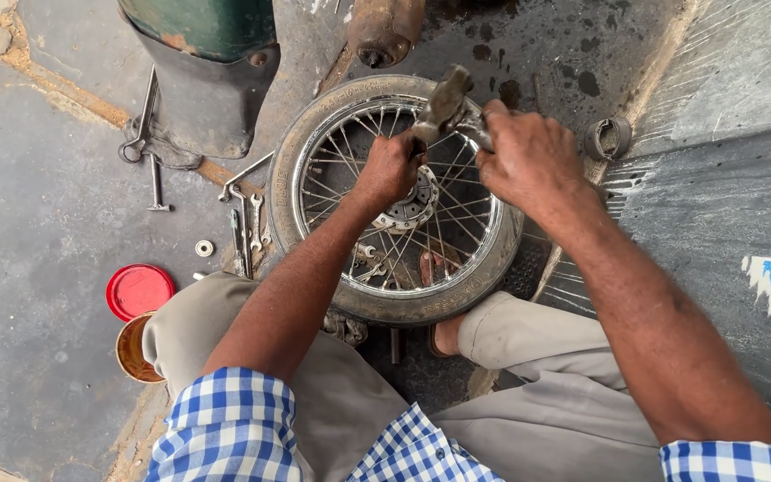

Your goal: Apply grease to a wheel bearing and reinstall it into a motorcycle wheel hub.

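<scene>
Seen from above, I crouch over a spoked motorcycle wheel (399,201) lying flat on the stained concrete floor (37,223), in the upper middle of the frame; its chrome rim and worn tyre ring a hub with a brake disc (408,207) at the centre. My left hand (390,168) is closed in a fist just above the hub, apparently holding something upright there, though what it grips is hidden; my right hand (528,156), further right, is clenched around the handle of a hammer (446,103), whose grimy head sits between my two hands, just above the left fist. To do this well, I judge I should keep the left fist steady and square over the hub, strike short and straight, and keep my fingers below the hammer's path. Spanners (247,223) lie at the wheel's left edge; a red lid (138,290) and an open tin (131,348) sit at lower left.
</scene>
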